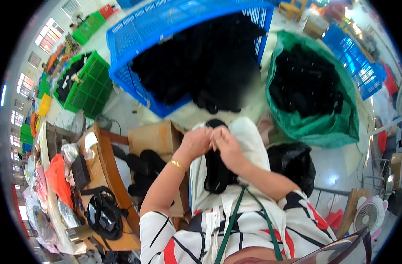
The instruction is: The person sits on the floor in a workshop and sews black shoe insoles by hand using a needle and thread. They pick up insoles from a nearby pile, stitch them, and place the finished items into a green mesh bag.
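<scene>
A long black soft shoe (215,169) lies lengthwise on my lap, over the white apron (249,136). Its rounded far end shows beyond my fingers, and an oval rim shows at the end nearest me. My left hand (195,143) grips it from the left with curled fingers. From the other side my right hand (227,148) pinches at the same spot, its fingertips meeting those of the left. Whatever small part sits between the fingertips is hidden.
Ahead stands a blue crate (150,99) heaped with black pieces. A green sack (346,127) of black pieces lies at right, near a black plastic bag (293,165). At left are a cardboard box (152,136), black shoes (141,165) and a wooden table (117,193).
</scene>
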`<control>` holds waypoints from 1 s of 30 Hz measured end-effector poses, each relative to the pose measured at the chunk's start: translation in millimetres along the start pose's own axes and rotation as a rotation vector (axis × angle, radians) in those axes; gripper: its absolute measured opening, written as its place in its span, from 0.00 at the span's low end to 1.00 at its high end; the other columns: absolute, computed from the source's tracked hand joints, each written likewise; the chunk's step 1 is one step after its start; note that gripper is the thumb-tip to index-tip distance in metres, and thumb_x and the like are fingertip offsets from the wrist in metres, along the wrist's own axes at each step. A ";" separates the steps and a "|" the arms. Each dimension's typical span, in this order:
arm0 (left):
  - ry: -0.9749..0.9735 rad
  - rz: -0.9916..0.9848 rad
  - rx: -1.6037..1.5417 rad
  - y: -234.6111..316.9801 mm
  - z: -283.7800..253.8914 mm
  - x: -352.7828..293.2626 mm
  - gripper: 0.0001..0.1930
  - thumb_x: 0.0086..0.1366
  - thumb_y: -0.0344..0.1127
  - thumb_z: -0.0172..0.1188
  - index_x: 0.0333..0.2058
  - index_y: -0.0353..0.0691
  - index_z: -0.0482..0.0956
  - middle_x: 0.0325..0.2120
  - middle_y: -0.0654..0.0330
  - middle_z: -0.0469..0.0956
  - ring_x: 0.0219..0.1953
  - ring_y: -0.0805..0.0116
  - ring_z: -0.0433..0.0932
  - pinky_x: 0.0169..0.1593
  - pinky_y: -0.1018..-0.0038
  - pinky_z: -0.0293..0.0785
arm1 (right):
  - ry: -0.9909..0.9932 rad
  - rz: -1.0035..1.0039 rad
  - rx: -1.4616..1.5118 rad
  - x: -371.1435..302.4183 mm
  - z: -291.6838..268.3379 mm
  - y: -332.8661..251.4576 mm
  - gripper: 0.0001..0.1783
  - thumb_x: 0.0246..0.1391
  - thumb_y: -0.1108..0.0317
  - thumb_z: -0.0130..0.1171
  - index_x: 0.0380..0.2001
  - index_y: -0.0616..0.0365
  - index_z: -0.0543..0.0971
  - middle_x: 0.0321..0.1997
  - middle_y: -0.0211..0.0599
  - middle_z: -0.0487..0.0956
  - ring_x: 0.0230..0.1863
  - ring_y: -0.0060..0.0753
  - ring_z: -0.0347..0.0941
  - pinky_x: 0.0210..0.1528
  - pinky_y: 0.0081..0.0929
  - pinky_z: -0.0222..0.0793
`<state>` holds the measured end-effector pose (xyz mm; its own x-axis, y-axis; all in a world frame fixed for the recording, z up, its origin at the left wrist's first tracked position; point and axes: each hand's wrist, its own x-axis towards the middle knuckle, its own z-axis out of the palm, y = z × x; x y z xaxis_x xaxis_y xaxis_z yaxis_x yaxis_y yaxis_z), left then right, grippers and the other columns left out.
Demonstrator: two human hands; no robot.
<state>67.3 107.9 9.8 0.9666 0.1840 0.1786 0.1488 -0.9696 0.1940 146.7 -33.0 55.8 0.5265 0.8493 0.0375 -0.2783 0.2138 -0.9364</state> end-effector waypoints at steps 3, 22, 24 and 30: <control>-0.043 0.150 -0.054 7.2 -8.0 2.8 0.11 0.56 0.44 0.60 0.30 0.44 0.74 0.25 0.57 0.76 0.30 0.53 0.79 0.31 0.62 0.76 | -0.071 -0.083 -0.013 -24.0 -2.4 0.0 0.12 0.70 0.65 0.42 0.30 0.56 0.67 0.30 0.26 0.66 0.30 0.17 0.59 0.35 0.16 0.59; -0.524 -0.010 -0.285 64.1 75.8 -23.3 0.10 0.62 0.44 0.51 0.35 0.46 0.74 0.33 0.53 0.82 0.37 0.48 0.80 0.38 0.56 0.75 | 0.031 0.174 -0.221 -85.1 -63.2 51.1 0.10 0.66 0.69 0.48 0.30 0.61 0.71 0.30 0.32 0.69 0.32 0.24 0.65 0.38 0.23 0.65; -0.547 -0.076 -0.315 62.0 77.3 -25.4 0.08 0.59 0.37 0.52 0.36 0.46 0.74 0.30 0.50 0.80 0.36 0.45 0.79 0.38 0.53 0.74 | 0.038 0.057 -0.485 -79.7 -75.3 38.4 0.06 0.63 0.70 0.51 0.35 0.61 0.73 0.30 0.37 0.72 0.32 0.31 0.69 0.37 0.26 0.67; -0.279 -0.092 -0.590 44.5 28.7 -24.5 0.22 0.54 0.37 0.61 0.48 0.36 0.73 0.36 0.49 0.78 0.39 0.50 0.78 0.44 0.62 0.74 | 0.043 -0.187 -0.781 -70.4 -104.9 -21.7 0.04 0.55 0.73 0.59 0.34 0.61 0.78 0.30 0.38 0.76 0.29 0.34 0.74 0.34 0.27 0.69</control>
<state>56.3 55.6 -13.5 0.9850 0.1366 -0.1052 0.1707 -0.6861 0.7072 199.9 -148.0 37.0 0.5441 0.8098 0.2196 0.4515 -0.0620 -0.8901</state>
